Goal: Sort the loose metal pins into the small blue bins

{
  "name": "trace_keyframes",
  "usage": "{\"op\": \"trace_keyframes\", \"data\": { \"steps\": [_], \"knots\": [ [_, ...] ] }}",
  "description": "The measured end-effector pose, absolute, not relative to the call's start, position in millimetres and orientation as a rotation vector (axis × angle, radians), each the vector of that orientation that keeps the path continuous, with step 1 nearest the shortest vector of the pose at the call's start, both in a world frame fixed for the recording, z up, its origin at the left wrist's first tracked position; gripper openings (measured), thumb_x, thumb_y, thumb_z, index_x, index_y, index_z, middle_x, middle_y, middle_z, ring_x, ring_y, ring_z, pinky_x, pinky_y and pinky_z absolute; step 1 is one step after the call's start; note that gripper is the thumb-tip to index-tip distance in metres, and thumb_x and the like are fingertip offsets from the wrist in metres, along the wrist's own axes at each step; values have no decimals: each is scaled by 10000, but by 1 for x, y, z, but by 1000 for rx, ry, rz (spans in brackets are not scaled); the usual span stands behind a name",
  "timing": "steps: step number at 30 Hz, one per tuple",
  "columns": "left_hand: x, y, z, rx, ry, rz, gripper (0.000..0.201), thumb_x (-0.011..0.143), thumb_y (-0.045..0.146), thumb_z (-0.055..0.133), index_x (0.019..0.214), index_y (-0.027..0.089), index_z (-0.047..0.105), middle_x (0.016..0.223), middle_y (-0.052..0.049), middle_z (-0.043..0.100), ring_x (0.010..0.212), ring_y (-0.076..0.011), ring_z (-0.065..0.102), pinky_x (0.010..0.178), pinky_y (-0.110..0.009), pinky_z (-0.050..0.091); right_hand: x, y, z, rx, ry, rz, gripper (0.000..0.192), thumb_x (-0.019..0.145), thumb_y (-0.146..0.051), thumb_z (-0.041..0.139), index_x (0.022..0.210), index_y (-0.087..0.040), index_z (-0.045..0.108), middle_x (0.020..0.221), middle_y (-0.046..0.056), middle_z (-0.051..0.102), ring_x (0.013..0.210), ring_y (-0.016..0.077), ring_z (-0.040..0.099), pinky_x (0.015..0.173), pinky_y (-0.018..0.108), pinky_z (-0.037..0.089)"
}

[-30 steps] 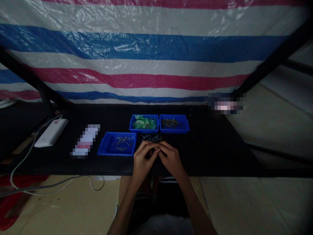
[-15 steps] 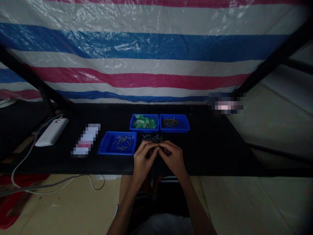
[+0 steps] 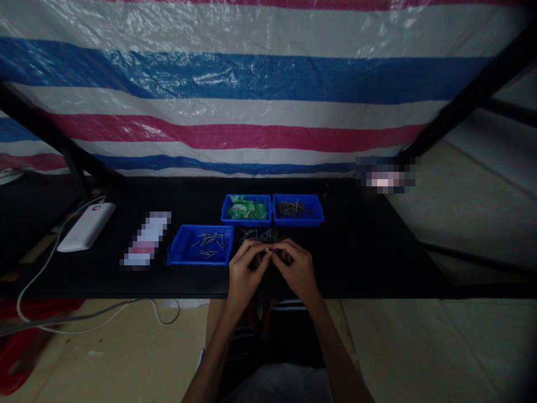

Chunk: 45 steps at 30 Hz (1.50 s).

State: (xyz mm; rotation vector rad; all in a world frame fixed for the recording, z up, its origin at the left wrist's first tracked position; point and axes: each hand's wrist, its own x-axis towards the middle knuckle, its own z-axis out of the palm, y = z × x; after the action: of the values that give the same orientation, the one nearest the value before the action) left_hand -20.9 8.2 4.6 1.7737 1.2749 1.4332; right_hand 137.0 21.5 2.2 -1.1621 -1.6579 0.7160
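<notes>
My left hand (image 3: 244, 272) is closed in a pinch, with a tiny brass-coloured round piece (image 3: 267, 250) showing at its thumb and index fingertips. Right beside it, my right hand (image 3: 298, 271) is pinched too, its fingertips meeting those of the left; what it grips is hidden. Just beyond the fingers, several thin metal pins (image 3: 258, 234) lie loose on the black table. A blue tray (image 3: 178, 256) to the left holds more slim metal pins.
Behind the loose pins, one blue tray (image 3: 224, 214) holds green plastic packets (image 3: 247, 209). Its neighbour tray (image 3: 319, 218) contains dark brassy pins (image 3: 293, 209). A white power bank (image 3: 86, 226) with a cable and a blurred phone-like object (image 3: 146, 240) lie at left. Striped sheeting (image 3: 251, 134) hangs behind.
The brass-coloured round piece now shows more plainly between the fingertips. Both hands stay in almost the same place, and the view has shifted slightly.
</notes>
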Motion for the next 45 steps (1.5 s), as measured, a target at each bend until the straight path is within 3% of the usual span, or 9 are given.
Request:
{"op": "trace_keyframes", "data": {
  "steps": [9, 14, 17, 21, 33, 45],
  "knots": [
    [-23, 9, 2, 1823, 1218, 1444, 256, 964, 183, 676, 1181, 271, 780, 1004, -49, 671, 927, -169, 665, 784, -275, 556, 138, 22, 2, -1156, -1670, 698, 118, 891, -152, 658, 926, -209, 756, 723, -28, 590, 587, 110, 514, 561, 235, 413],
    [-22, 9, 3, 1801, 1224, 1460, 282, 956, 208, 693, 1224, 264, 759, 984, -49, 672, 847, -154, 653, 722, -258, 546, 139, 19, 5, -1118, -1667, 657, 143, 911, -162, 661, 954, -221, 784, 786, 6, 689, 626, 126, 572, 593, 248, 461],
    [-21, 9, 6, 1759, 1245, 1463, 192, 938, 209, 718, 1122, 227, 767, 952, -39, 682, 759, -133, 625, 677, -244, 520, 140, 18, 5, -1122, -1645, 607, 136, 915, -169, 681, 966, -225, 795, 842, 27, 735, 660, 138, 611, 616, 259, 487],
    [-21, 9, 7, 1759, 1233, 1490, 54, 939, 203, 712, 974, 201, 753, 933, -40, 685, 784, -142, 635, 674, -243, 506, 140, 18, 4, -1120, -1651, 570, 111, 906, -176, 700, 943, -222, 794, 825, 29, 739, 670, 146, 628, 627, 267, 507],
    [-21, 9, 9, 1774, 1235, 1477, 50, 946, 194, 688, 955, 201, 737, 930, -42, 673, 772, -143, 620, 679, -254, 504, 139, 17, 6, -1122, -1636, 664, 114, 914, -178, 674, 951, -216, 774, 817, 13, 707, 587, 111, 561, 569, 244, 473],
    [-21, 9, 10, 1804, 1250, 1455, 37, 936, 164, 676, 941, 195, 696, 909, -28, 654, 738, -135, 590, 671, -251, 485, 138, 17, 5, -1139, -1666, 660, 122, 920, -194, 667, 964, -214, 779, 796, 15, 693, 625, 123, 584, 597, 250, 477]
  ]
}}
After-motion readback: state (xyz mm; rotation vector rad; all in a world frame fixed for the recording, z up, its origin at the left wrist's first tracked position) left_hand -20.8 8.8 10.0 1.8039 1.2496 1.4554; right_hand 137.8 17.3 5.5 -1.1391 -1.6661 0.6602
